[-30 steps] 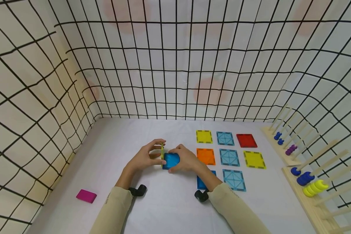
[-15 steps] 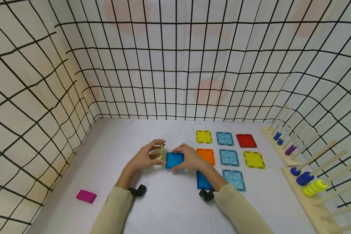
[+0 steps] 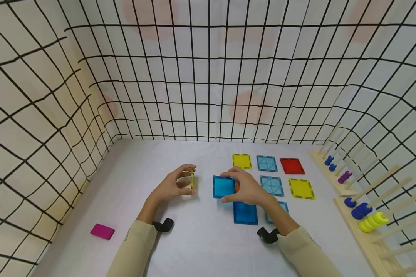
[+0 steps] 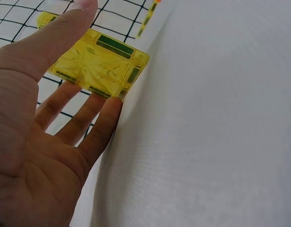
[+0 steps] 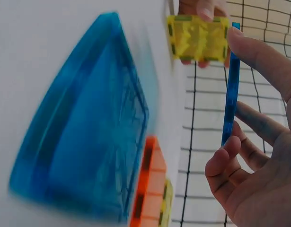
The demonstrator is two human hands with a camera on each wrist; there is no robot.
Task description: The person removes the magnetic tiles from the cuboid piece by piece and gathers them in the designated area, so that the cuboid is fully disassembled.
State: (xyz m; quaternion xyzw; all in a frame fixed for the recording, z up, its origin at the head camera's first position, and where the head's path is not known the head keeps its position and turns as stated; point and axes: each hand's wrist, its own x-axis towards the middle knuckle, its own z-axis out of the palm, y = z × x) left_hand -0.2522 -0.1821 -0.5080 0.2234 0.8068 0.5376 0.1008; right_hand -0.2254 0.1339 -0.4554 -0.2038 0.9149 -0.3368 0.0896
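My left hand (image 3: 170,186) pinches a yellow magnetic tile (image 4: 95,66) by its edges between thumb and fingers. That tile stands on edge, seen nearly edge-on in the head view. A blue magnetic tile (image 3: 223,187) is gripped by its edges in my right hand (image 3: 248,189), lifted off the table with its face turned up. In the right wrist view the held blue tile (image 5: 232,90) shows as a thin strip. Below this hand lies another blue tile (image 3: 245,214). An orange tile (image 5: 151,179) is mostly hidden by the right hand in the head view.
Yellow (image 3: 242,161), patterned light-blue (image 3: 267,164) and red tiles (image 3: 292,166) lie in rows at right, with another yellow tile (image 3: 301,189). Wooden peg racks (image 3: 364,238) with beads line the right edge. A magenta block (image 3: 102,231) lies at left. Black mesh (image 3: 208,92) surrounds the table.
My right hand has drawn the blue tile rightward, away from the yellow one, and up over the tile rows. The left hand stays in place with the yellow tile.
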